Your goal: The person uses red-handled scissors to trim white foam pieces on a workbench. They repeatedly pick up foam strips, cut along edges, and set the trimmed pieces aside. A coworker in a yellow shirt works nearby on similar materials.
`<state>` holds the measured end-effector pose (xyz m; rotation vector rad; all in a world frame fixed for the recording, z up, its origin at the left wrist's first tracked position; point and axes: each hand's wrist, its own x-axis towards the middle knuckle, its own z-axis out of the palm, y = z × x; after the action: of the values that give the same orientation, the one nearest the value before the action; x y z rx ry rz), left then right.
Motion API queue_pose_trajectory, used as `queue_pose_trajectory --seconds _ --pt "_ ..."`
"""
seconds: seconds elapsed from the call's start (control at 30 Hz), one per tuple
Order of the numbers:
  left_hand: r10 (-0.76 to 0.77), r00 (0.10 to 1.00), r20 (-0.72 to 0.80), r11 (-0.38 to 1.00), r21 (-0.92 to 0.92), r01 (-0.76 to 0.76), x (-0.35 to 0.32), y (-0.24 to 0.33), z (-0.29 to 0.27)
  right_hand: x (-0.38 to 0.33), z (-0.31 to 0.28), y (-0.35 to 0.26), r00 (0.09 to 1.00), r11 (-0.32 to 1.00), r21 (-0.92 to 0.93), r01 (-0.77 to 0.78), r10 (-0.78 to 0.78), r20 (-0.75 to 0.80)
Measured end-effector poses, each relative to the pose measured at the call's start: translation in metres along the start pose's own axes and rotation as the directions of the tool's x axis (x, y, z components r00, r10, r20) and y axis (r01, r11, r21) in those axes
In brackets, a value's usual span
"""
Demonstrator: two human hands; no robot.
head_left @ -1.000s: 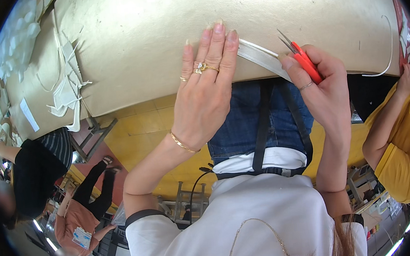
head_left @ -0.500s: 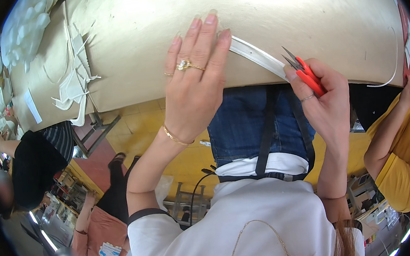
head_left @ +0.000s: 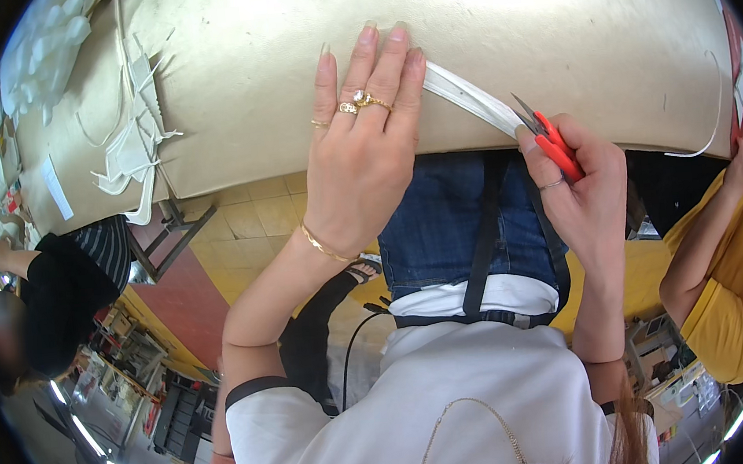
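A narrow white folded strip [head_left: 470, 98] runs slantwise over the tan tabletop, from beside my left index finger to my right thumb. My left hand [head_left: 362, 144] lies flat on the table with its fingers stretched and a little apart; whatever part of the strip is under it is hidden. Red-handled scissors [head_left: 556, 147] are gripped in my right hand [head_left: 584, 187], their dark pointed blades angled up and left. My right thumb also touches the strip's near end, at the table's front edge.
The tan table [head_left: 244, 84] curves across the top. White cut scraps [head_left: 131, 156] and a pale plastic bag [head_left: 47, 53] lie at its left. A thin white cord [head_left: 718, 104] is on the right. Other people stand left and right; another person's dark-trousered leg [head_left: 310, 335] is behind my left arm.
My left hand has slid slightly right, its fingers wider apart. My right hand has shifted slightly left and down with the scissors. A person in an orange top has moved from the lower left toward me.
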<state>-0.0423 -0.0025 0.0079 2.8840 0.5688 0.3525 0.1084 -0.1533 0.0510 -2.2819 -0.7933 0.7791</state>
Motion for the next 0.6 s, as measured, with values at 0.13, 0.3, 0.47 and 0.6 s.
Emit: queue_pose_trajectory --seconds 0.13,0.3,0.47,0.6 --pt "0.022 0.997 0.073 0.996 0.082 -0.028 -0.002 0.006 -0.005 0.002 0.0 -0.001 1.0 1.0 0.003 -0.006 0.006 -0.006" --pt "0.025 0.99 0.135 0.995 0.091 -0.038 -0.004 0.012 -0.005 0.003 -0.001 -0.001 1.0 1.0 -0.019 -0.019 0.019 0.007" --pt "-0.013 0.994 0.108 0.998 0.059 0.006 -0.008 0.012 -0.001 0.004 -0.001 -0.001 0.999 0.999 0.011 -0.042 0.042 0.017" --pt "0.067 0.993 0.096 0.997 0.042 -0.072 -0.012 0.014 0.002 0.004 -0.001 0.0 0.998 0.998 0.042 -0.055 0.054 0.025"
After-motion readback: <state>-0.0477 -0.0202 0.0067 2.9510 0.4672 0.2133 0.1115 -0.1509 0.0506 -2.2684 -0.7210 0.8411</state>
